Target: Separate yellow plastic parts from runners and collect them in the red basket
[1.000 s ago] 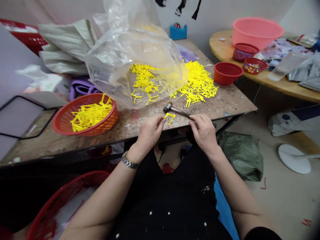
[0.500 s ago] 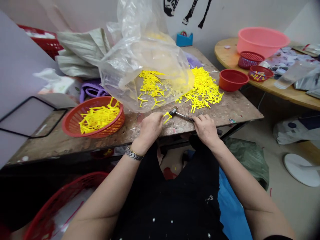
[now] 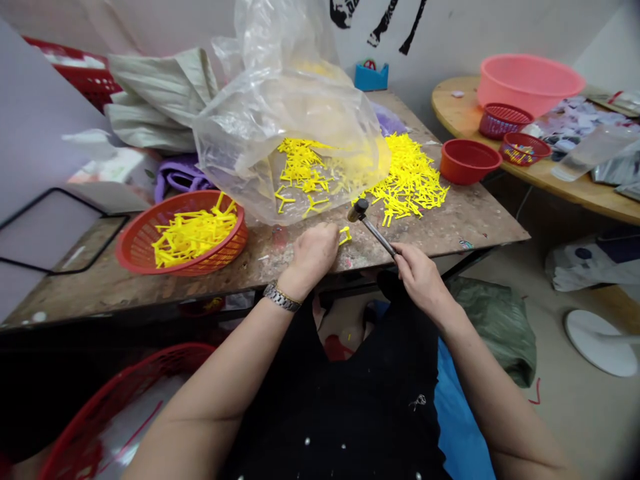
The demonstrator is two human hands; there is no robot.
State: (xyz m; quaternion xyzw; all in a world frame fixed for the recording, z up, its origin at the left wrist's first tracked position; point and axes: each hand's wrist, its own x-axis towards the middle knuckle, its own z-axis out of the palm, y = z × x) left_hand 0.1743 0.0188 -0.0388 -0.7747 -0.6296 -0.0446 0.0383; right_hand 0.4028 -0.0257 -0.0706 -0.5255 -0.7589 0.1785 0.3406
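Note:
My left hand [image 3: 314,252] pinches a small yellow plastic piece [image 3: 345,234] against the worn table top [image 3: 450,220] near its front edge. My right hand [image 3: 419,275] is closed on the handle of a small hammer [image 3: 369,225], whose head is raised just above and right of the piece. A heap of loose yellow pieces [image 3: 407,177] lies behind the hammer. More spill from a big clear plastic bag [image 3: 285,113]. An orange basket [image 3: 183,232] at the left holds several yellow pieces.
A red bowl [image 3: 469,161] sits at the table's right corner. A second table at the right carries a pink basin [image 3: 529,81] and small red baskets [image 3: 504,121]. A red basket [image 3: 120,413] stands below the table by my left arm. A white stand base [image 3: 600,333] is on the floor.
The hammer lay on the table with my right hand at its handle; now its head is lifted. My left hand has set the yellow piece down on the table top.

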